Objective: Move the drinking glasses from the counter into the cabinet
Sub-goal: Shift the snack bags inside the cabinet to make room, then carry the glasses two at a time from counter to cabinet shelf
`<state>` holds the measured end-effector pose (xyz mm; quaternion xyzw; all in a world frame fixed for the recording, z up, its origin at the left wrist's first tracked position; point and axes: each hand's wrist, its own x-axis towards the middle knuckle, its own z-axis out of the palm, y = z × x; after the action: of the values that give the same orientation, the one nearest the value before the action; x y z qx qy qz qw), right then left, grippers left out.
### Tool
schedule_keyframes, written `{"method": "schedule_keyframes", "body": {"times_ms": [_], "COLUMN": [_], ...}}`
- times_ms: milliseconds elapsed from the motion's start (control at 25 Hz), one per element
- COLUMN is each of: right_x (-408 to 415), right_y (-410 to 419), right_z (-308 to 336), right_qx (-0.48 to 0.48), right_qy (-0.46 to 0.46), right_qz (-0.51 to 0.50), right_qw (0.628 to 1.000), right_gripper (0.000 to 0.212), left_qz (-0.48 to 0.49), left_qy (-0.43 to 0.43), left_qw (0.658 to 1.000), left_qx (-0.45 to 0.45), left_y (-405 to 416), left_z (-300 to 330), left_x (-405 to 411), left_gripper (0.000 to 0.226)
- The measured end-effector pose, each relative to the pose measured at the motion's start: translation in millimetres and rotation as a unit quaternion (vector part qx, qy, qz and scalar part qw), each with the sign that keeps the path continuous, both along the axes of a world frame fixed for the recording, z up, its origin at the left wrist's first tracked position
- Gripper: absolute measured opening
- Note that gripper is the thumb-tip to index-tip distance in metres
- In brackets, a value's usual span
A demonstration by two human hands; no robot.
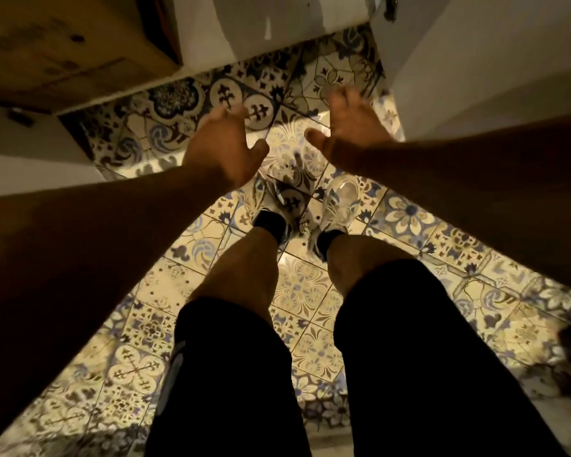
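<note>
I look straight down at a patterned tile floor. My left hand (pixel 223 145) is stretched out in front of me with its fingers spread and nothing in it. My right hand (pixel 348 131) is beside it, also spread and empty, slightly blurred. Both hover above my two shoes. No drinking glass and no countertop are in view. A white cabinet door (pixel 475 61) stands at the upper right, just right of my right hand.
A wooden surface (pixel 63 44) and white cabinet fronts (pixel 30 159) line the upper left. A white panel (pixel 261 21) runs along the top centre. My legs in dark shorts and light shoes (pixel 340 199) stand on the tiles (pixel 310 291) between the cabinets.
</note>
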<state>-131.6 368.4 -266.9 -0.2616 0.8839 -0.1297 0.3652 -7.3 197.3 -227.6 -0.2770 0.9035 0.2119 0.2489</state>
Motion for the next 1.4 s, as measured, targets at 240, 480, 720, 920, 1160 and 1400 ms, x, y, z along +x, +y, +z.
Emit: {"method": "schedule_keyframes", "body": {"times_ms": [240, 480, 720, 920, 1160, 1400], "right_x": [28, 53, 87, 116, 142, 148], "right_y": [19, 21, 29, 19, -7, -43], "right_z": [135, 241, 330, 380, 410, 429], "right_qx": [-0.024, -0.029, -0.061, -0.078, -0.111, -0.178], "right_qy": [0.018, 0.002, 0.025, 0.042, 0.034, 0.054], "right_qz": [0.044, -0.007, -0.037, -0.027, -0.037, -0.036], "right_qw": [0.999, 1.000, 0.997, 0.996, 0.993, 0.982], "right_gripper": [0.077, 0.074, 0.074, 0.075, 0.074, 0.072], "left_qz": [0.054, 0.126, 0.147, 0.180, 0.313, 0.363], "left_qy": [0.018, 0.001, 0.060, 0.119, 0.213, 0.295], "left_qw": [0.998, 0.992, 0.987, 0.976, 0.923, 0.879], "left_qx": [-0.010, 0.008, 0.037, 0.041, 0.075, 0.094], "left_y": [26, 45, 42, 31, 21, -5], "left_z": [137, 233, 311, 362, 388, 410], "left_x": [17, 46, 100, 133, 152, 149], "left_gripper": [0.069, 0.069, 0.067, 0.065, 0.063, 0.064]}}
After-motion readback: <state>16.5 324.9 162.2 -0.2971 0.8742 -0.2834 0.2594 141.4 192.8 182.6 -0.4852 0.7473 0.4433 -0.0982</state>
